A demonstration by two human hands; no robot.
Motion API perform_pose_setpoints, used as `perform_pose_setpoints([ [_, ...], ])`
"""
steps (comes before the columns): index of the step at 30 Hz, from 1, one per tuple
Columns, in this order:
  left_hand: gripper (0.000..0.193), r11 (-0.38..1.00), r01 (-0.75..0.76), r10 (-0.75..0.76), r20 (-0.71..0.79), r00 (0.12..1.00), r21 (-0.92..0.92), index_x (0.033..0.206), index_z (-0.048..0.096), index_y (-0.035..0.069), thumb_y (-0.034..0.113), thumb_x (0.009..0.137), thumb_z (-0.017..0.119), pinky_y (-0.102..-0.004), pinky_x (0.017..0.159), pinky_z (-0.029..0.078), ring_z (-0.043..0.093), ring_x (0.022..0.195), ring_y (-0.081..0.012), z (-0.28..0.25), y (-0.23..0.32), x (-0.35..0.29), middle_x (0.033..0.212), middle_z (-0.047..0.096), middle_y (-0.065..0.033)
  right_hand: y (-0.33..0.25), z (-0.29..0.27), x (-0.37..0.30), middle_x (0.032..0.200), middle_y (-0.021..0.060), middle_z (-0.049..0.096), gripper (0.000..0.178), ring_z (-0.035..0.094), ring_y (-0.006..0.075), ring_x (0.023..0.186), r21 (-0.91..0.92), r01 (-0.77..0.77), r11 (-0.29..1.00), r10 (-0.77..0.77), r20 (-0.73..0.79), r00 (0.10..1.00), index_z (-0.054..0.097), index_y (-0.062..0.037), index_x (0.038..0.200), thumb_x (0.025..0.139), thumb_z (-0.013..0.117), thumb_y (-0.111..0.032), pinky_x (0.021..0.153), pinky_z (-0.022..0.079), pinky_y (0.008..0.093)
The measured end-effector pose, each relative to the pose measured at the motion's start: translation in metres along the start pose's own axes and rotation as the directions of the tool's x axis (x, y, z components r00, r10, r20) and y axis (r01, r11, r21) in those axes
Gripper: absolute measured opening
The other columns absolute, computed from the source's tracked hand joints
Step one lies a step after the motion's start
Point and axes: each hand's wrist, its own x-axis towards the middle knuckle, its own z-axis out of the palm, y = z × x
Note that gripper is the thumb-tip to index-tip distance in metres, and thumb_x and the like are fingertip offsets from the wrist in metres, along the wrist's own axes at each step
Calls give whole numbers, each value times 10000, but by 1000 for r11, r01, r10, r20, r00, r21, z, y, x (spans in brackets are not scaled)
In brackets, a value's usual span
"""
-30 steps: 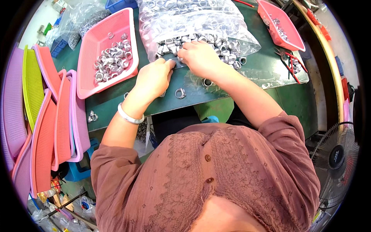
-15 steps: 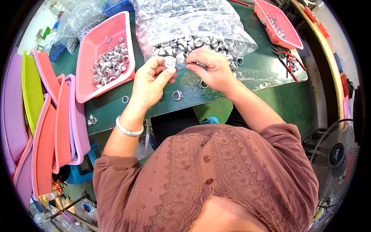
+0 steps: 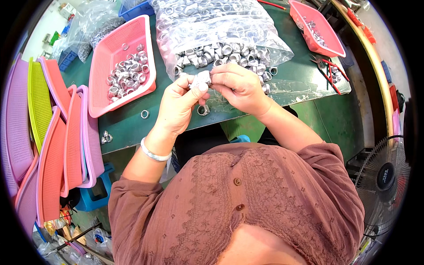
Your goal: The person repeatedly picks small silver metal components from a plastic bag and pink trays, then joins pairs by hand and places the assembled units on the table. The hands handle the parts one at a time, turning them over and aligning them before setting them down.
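Note:
My left hand (image 3: 180,99) pinches a shiny silver-coloured metal ring (image 3: 202,78) between thumb and fingers. The fingertips of my right hand (image 3: 240,86) are closed at the ring's right side, partly hiding what they grip. Just beyond both hands, a heap of metal rings (image 3: 227,49) spills from the mouth of a large clear plastic bag (image 3: 216,26). A single loose ring (image 3: 203,110) lies on the green table (image 3: 176,126) below my hands. To the left, a pink basket (image 3: 100,77) holds many similar rings.
Another loose ring (image 3: 145,114) and a small ring cluster (image 3: 106,137) lie by the table's left edge. A second pink basket (image 3: 316,39) and red-handled pliers (image 3: 330,73) are at the right. Stacked coloured baskets (image 3: 49,168) stand left; a fan (image 3: 385,176) stands at the lower right.
Both hands have come closer together and moved slightly down. The pieces held apart between them are now brought together. My left forearm has shifted a little to the right.

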Motion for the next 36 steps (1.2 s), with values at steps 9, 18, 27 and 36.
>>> perform_pose_setpoints([
  [9,99,836,-279,402,-179,898,473,858,611,30,53,773,656,-190,560,406,510,640,-49,-25,42,3,758,593,16,12,3,9,909,106,609,218,591,269,832,-138,6,990,0,46,999,612,-55,914,702,657,-25,704,482,329],
  [18,142,-269,-86,688,254,680,959,879,614,12,91,762,627,-342,671,459,580,782,-270,-60,72,6,890,581,-140,44,22,27,860,80,570,230,536,266,893,-551,36,834,162,306,938,604,-83,942,718,640,-122,791,428,370],
  [27,242,-378,-96,146,162,976,921,1016,539,27,116,791,546,-429,637,463,588,751,-324,-25,13,30,787,597,-137,56,52,40,897,93,594,183,547,235,924,-667,36,744,241,319,917,613,-63,857,692,594,-139,780,412,378],
  [36,136,-95,-145,194,161,968,985,839,527,20,97,765,611,-360,552,458,594,618,-266,-38,6,35,649,576,-111,54,40,30,815,78,576,97,555,263,860,-612,6,791,207,277,938,609,-61,775,686,572,-75,757,434,372],
])
